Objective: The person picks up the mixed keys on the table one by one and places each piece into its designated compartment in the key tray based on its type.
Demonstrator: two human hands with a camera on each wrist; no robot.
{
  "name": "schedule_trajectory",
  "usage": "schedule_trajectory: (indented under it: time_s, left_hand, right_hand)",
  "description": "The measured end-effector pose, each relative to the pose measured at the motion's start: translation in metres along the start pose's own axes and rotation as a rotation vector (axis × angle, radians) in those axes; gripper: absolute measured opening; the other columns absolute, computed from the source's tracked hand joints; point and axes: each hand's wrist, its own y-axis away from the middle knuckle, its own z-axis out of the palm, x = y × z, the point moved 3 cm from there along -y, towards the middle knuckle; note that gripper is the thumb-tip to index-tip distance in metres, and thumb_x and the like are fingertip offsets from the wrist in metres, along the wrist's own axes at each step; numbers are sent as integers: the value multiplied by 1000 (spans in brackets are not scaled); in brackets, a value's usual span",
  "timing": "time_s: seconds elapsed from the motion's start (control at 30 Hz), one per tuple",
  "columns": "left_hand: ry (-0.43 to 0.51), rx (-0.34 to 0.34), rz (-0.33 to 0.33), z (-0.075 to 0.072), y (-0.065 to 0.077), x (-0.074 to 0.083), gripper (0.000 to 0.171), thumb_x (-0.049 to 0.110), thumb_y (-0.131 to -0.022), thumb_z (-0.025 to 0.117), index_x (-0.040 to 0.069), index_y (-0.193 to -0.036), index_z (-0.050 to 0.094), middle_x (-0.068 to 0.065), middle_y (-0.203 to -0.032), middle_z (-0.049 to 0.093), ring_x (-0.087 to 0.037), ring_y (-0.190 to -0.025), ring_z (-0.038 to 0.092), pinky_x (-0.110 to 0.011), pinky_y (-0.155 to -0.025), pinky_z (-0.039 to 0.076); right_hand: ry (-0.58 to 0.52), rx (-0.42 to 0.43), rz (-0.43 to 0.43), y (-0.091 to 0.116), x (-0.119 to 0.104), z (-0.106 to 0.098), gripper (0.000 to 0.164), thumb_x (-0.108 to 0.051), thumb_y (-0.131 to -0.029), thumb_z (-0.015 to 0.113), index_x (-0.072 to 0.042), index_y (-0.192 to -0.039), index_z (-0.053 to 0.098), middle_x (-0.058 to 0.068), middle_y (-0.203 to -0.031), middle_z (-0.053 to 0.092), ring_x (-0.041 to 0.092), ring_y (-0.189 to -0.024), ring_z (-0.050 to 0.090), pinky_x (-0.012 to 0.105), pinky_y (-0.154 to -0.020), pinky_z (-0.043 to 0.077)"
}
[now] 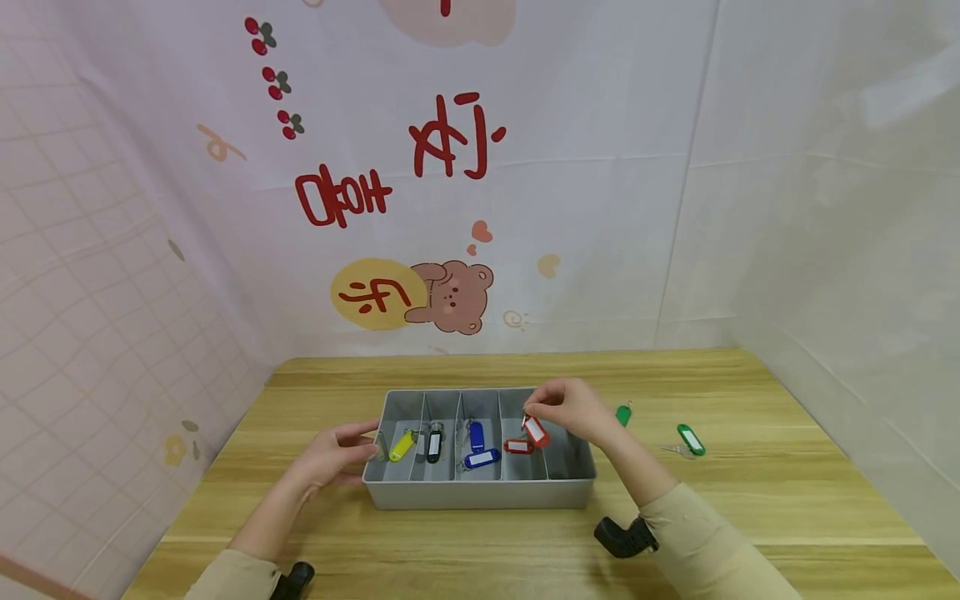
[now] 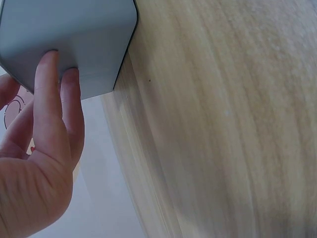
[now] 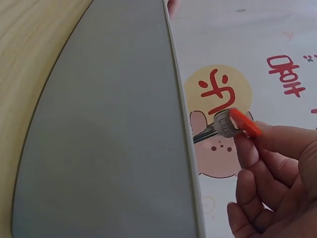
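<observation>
A grey divided tray (image 1: 480, 496) stands on the table. My left hand (image 1: 333, 454) rests against its left end, two fairly straight fingers (image 2: 48, 99) touching the outer wall and other fingertips by the rim. Over the right part of the tray, my right hand (image 1: 573, 407) pinches a red key tag (image 1: 536, 431) with a white label; its metal key (image 3: 223, 125) shows in the right wrist view. Beneath it lies another red key tag (image 1: 518, 447). Further left, in separate compartments, are a yellow key tag (image 1: 402, 446), a black key tag (image 1: 434, 447) and two blue key tags (image 1: 482, 458).
Right of the tray, a green key tag (image 1: 691, 439) with a key (image 1: 678, 451) lies on the wooden table (image 1: 480, 554). Another green key tag (image 1: 623, 415) is partly hidden behind the right forearm. A printed white cloth (image 1: 600, 208) hangs behind the table.
</observation>
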Motion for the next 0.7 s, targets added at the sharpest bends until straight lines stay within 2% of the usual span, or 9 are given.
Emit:
schedule_trajectory:
  time_s: [0.33, 0.7]
  left_hand:
    - [7, 1, -10, 2, 0, 1, 58, 3, -94, 64, -7, -146, 41, -25, -121, 56, -27, -96, 63, -46, -74, 60]
    - [7, 12, -11, 3, 1, 3, 58, 3, -93, 65, -7, -145, 42, -24, -119, 56, -27, -95, 63, -44, -73, 60]
  right_hand:
    - [43, -35, 10, -3, 5, 2, 17, -21, -91, 73, -6, -98, 78, -3, -90, 71, 13, -82, 63, 35, -75, 55]
    - [-31, -37, -26, 2, 7, -1, 18, -20, -94, 70, -7, -106, 75, 1, -98, 71, 17, -90, 64, 36, -80, 54]
